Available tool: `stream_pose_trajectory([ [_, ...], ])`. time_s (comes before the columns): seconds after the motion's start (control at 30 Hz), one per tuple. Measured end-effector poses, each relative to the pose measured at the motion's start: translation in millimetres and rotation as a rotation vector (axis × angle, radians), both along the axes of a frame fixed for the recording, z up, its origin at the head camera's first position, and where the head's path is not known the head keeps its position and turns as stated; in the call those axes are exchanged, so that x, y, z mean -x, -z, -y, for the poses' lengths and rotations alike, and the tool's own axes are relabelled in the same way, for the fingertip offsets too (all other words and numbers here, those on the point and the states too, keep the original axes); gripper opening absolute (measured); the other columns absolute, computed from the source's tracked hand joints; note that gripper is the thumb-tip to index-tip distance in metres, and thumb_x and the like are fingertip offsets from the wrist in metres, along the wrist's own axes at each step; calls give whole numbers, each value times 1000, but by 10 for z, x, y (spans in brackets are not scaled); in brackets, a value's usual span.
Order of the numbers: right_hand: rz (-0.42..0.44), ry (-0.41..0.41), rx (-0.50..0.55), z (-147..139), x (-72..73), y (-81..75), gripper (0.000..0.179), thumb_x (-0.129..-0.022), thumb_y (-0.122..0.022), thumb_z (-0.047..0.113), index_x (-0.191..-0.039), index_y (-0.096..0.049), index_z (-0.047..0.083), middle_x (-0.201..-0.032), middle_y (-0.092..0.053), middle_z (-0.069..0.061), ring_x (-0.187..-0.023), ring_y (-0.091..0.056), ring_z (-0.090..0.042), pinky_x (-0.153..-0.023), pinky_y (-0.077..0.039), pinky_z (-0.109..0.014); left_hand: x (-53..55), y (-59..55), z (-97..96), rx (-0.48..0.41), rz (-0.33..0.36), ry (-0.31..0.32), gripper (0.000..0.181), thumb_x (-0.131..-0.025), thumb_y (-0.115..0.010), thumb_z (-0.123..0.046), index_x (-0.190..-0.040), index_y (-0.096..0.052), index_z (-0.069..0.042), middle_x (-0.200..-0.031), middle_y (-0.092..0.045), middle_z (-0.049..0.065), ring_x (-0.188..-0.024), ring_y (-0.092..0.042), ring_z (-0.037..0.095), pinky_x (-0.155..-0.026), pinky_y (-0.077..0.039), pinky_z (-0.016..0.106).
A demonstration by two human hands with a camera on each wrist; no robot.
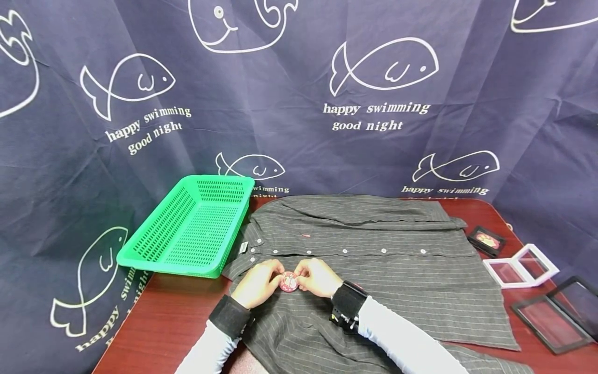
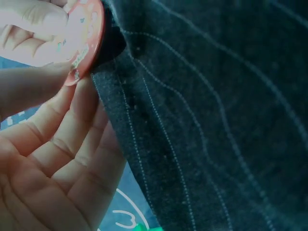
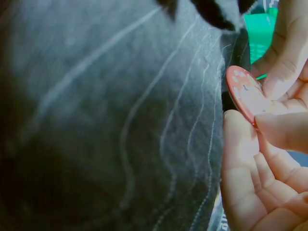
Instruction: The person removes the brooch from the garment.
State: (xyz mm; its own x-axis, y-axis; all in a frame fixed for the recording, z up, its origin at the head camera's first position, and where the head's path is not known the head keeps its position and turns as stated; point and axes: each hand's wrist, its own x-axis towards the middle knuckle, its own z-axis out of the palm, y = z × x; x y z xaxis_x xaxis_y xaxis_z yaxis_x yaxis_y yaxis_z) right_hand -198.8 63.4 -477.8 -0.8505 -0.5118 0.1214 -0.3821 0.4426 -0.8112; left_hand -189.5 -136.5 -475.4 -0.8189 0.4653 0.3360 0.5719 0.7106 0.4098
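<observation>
A dark grey pinstriped shirt [image 1: 397,285] lies spread out, its white buttons running across. A round red pin badge [image 1: 289,281] sits against the shirt cloth below the collar. My left hand [image 1: 258,284] pinches the badge's left edge. From the other side my right hand [image 1: 319,277] grips its right edge. In the left wrist view, the left thumb presses the face of the badge [image 2: 89,33] while fingers reach behind the cloth. The right wrist view shows the badge [image 3: 245,91] tilted, with right fingertips behind its rim. The badge's back is mostly hidden.
A green basket [image 1: 168,268] stands at the left on the red-brown table [image 1: 163,311]. At the right lie a small dark case [image 1: 478,240] with a red round piece, a white hinged frame [image 1: 516,284] and a black hinged frame [image 1: 574,346]. A printed curtain [image 1: 299,119] hangs behind.
</observation>
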Motion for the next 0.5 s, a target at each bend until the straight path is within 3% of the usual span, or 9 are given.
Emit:
stream_pose_trajectory([
  [0.13,59,-9,28,-5,11,14,7,-82,-57,-8,-83,-64,-6,-68,-68,-17,-58,-68,-22,-52,-52,-18,-16,-4,2,13,-7,7,13,-81,-74,-11,-89,-64,-9,-87,-64,4,-81,-63,18,-74,-51,32],
  [0.27,95,-14,39,-16,17,36,8,-82,-57,-8,-85,-64,-6,-70,-69,-17,-58,-68,-19,-53,-55,-21,-40,8,7,77,-6,8,25,-81,-76,-17,-101,-66,-7,-101,-67,7,-95,-67,22,-84,-53,38],
  [0.5,140,-8,58,-15,8,36,8,-82,-57,-7,-85,-64,-8,-69,-68,-18,-57,-66,-17,-53,-55,-23,-54,56,24,174,102,37,44,-80,-78,-23,-118,-65,-5,-120,-67,12,-111,-64,26,-93,-51,43],
])
